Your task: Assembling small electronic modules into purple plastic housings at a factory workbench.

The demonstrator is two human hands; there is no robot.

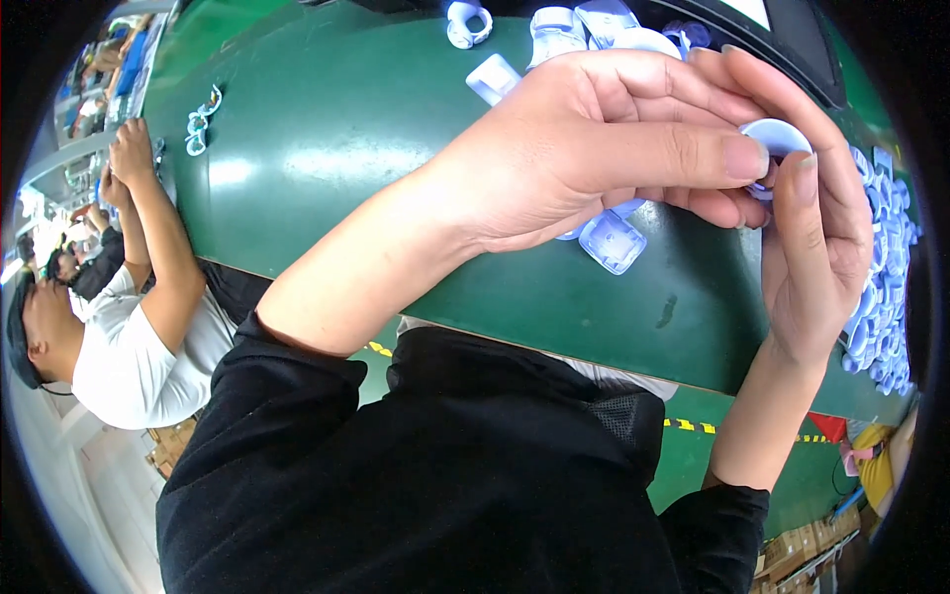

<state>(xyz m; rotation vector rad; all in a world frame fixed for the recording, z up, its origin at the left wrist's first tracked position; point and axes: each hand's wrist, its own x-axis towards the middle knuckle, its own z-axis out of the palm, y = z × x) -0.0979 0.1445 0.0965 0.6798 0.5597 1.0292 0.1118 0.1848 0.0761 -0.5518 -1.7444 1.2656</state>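
Above the right part of the green table (327,148), both my hands meet around a small, pale blue plastic part (778,135) with a curved rim. The thumb and fingers of my left hand (614,139) pinch it from the left. My right hand (826,223) curls around its other side, the thumb close to the rim. Fingers cover most of the part, so its full shape is hidden. Just below my left hand lies a squarish pale blue plastic piece (613,242), and another flat one (492,79) rests beyond the wrist.
A pile of pale blue plastic parts (881,287) covers the table's right end. More stand at the back, including a ring-shaped one (468,24) and a cup-like one (557,35), near a black bin edge (792,45). Small linked pieces (201,124) lie far left, beside a co-worker (139,346).
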